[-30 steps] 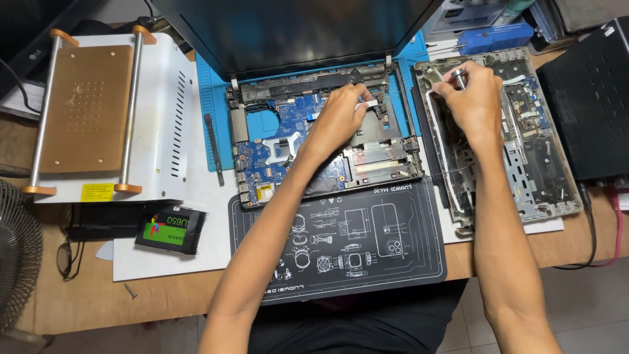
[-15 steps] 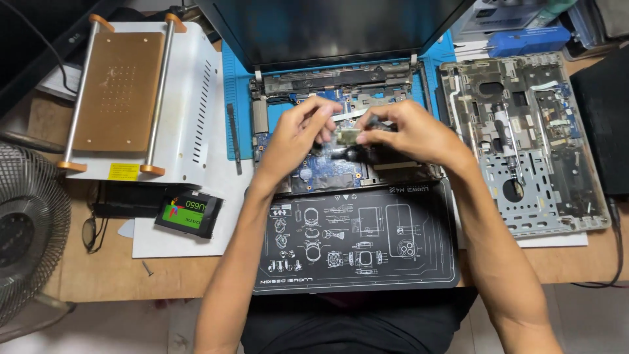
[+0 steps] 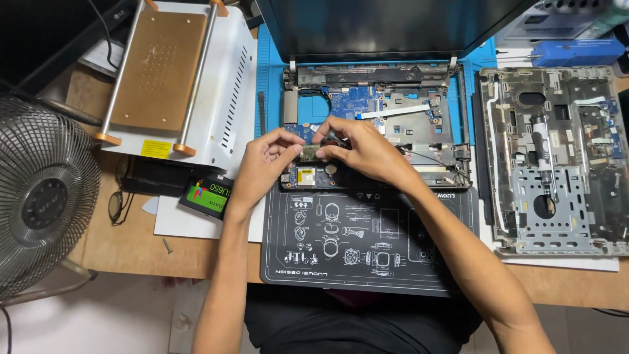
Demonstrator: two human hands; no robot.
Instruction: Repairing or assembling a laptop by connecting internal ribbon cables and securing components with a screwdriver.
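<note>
- Head view, hands: the left hand (image 3: 265, 160) and right hand (image 3: 363, 149) meet over the front left part of the opened laptop (image 3: 377, 121). Both pinch one small flat card (image 3: 310, 152) between thumb and fingertips; each grip is closed on it.
- Head view, card: the card sits just above the blue board (image 3: 350, 103), beside a small module with a yellow label (image 3: 305, 176). Whether it is seated in a slot or lifted free cannot be told; the fingers hide its ends.
- Head view, laptop: the palm rest is off, the board and metal frame are exposed, and the lid (image 3: 386, 26) stands up behind. A white ribbon cable (image 3: 393, 111) lies loose across the board.
- Head view, removed part: the palm rest (image 3: 557, 164) lies face down on the table (image 3: 131, 252), right of the laptop and apart from it. A screwdriver (image 3: 542, 157) rests on it.
- Head view, surroundings: a black mat (image 3: 367, 242) lies in front of the laptop under the forearms. To the left stand a heating plate (image 3: 170, 72), a drive with a green label (image 3: 208, 195) and a fan (image 3: 46, 196).
- Progress, as a judgement: disassembly is well advanced; the board remains in the chassis, and work on the card is in hand.
</note>
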